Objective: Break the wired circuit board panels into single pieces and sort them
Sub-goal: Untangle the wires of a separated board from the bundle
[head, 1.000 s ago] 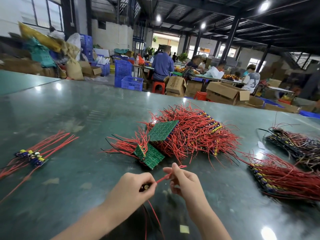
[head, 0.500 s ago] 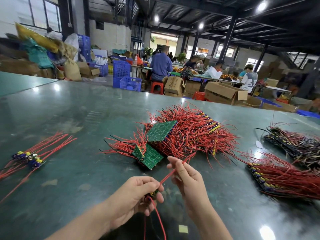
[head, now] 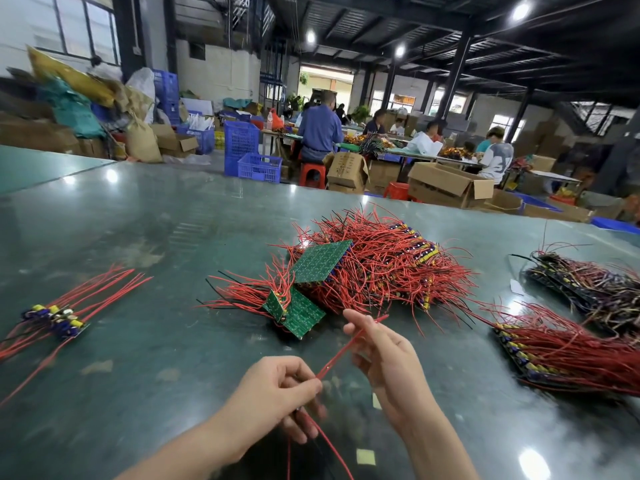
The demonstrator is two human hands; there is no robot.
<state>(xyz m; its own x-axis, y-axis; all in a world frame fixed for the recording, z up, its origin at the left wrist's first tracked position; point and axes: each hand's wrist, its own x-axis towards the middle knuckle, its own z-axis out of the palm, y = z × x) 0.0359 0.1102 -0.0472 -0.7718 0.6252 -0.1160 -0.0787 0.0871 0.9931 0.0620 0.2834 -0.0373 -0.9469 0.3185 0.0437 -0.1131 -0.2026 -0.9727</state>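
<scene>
My left hand [head: 277,396] grips a small single board piece, mostly hidden in its curled fingers, with red wires hanging below it. One red wire [head: 337,356] runs up from that hand and passes between the thumb and fingers of my right hand [head: 384,362], whose fingers are loosely extended. Just beyond my hands lies a big pile of red-wired panels [head: 381,268] with two green circuit boards [head: 320,261] [head: 298,313] turned solder side up. A small group of separated pieces [head: 55,320] with red wires lies at the left.
A stack of red-wired panels [head: 571,355] lies at the right, and a darker-wired stack [head: 588,285] sits behind it. The glossy green table [head: 156,237] carries small yellow paper scraps [head: 365,457] near me. People work at tables among cardboard boxes and blue crates beyond the far edge.
My hands have drawn apart. The left hand dropped toward me with the piece, and the right hand slid up along the red wire, stretching it out straight.
</scene>
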